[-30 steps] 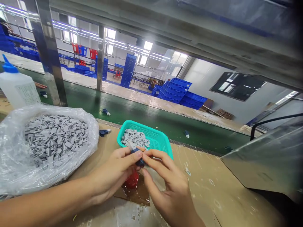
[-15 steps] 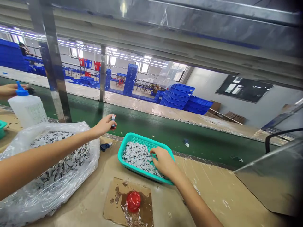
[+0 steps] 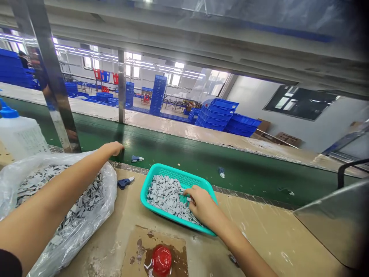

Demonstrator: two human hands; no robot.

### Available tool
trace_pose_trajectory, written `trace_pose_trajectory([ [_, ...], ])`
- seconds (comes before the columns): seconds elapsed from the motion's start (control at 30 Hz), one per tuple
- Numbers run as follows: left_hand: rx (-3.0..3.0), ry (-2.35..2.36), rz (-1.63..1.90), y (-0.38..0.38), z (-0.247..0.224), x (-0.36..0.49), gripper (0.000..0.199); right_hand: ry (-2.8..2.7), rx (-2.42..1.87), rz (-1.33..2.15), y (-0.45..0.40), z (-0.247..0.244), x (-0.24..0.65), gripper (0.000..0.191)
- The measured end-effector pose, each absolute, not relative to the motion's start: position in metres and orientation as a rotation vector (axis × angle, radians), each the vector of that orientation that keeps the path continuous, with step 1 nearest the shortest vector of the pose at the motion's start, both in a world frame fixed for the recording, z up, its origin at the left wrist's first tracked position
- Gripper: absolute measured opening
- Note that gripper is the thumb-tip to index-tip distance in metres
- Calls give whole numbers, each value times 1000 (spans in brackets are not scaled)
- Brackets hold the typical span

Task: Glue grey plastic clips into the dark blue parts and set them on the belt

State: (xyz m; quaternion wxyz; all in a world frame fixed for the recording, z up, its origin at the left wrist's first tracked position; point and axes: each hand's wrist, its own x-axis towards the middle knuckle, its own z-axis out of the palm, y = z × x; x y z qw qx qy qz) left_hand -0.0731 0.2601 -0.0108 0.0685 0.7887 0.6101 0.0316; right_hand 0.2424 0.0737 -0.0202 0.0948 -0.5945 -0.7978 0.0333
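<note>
My left hand [image 3: 115, 148] is over the green conveyor belt [image 3: 173, 150], back towards me, its fingers mostly hidden. To its right on the belt lies a small dark-blue and pale-grey plastic clip-like part [image 3: 137, 158]. My right hand [image 3: 201, 204] reaches into the teal basket [image 3: 170, 220], fingers curled with the tips pinching at a small grey plastic piece [image 3: 182, 191]. The basket holds many such grey pieces [image 3: 164, 194]. Below my left forearm sits a clear plastic bag [image 3: 108, 200] filled with more grey pieces.
Another blue part [image 3: 125, 182] lies on the bench edge, and one [image 3: 221, 172] on the belt. A wet red dome-shaped object [image 3: 162, 260] stands on cardboard [image 3: 132, 246]. A white bottle [image 3: 23, 134] and metal post [image 3: 53, 84] stand left; a clear panel [image 3: 331, 215] stands right.
My left hand has moved left and let go of the blue and grey part, which now lies on the belt. My right hand stays in the basket. The view has shifted slightly.
</note>
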Motion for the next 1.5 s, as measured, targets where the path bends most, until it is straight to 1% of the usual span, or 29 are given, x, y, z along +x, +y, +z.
trace_pose_trajectory([
  [0.07, 2280, 1914, 187, 258, -12, -85, 25, -2280, -1702, 130, 66, -14, 243, 32],
  [0.17, 2197, 1944, 436, 242, -11, -95, 18, -2022, -1560, 355, 44, 1, 246, 18],
  [0.23, 2185, 1902, 612, 230, -5, -95, 14, -1894, -1514, 416, 25, 8, 250, 12],
  [0.37, 2168, 1764, 826, 203, 13, -76, 14, -1796, -1471, 130, -13, 4, 261, 15],
  [0.43, 2118, 1636, 865, 178, 21, -61, 18, -1723, -1439, 106, -26, -7, 266, 14],
  [0.57, 1983, 1175, 833, 95, 31, -39, 26, -1571, -1453, 291, -36, -30, 272, 14],
  [0.67, 2041, 1047, 793, 35, 26, -36, 24, -1468, -1516, 375, -37, -38, 272, 19],
  [0.73, 2045, 1019, 760, 14, 18, -38, 24, -1421, -1524, 438, -36, -41, 271, 24],
  [0.93, 1777, 1018, 660, 20, 1, -39, 24, -1272, -1457, 621, -34, -42, 269, 35],
  [1.07, 1750, 990, 642, 21, 4, -34, 20, -1190, -1492, 653, -30, -42, 270, 41],
  [1.23, 1811, 972, 646, 20, 11, -34, 24, -1185, -1515, 655, -27, -40, 273, 44],
  [1.33, 1855, 929, 689, 22, 14, -37, 23, -1259, -1495, 630, -35, -36, 269, 37],
  [1.43, 1803, 915, 684, 23, 14, -40, 23, -1588, -1440, 595, -50, -31, 256, 18],
  [1.5, 1735, 928, 702, 24, 12, -41, 22, -1836, -1433, 606, -59, -31, 246, 12],
])
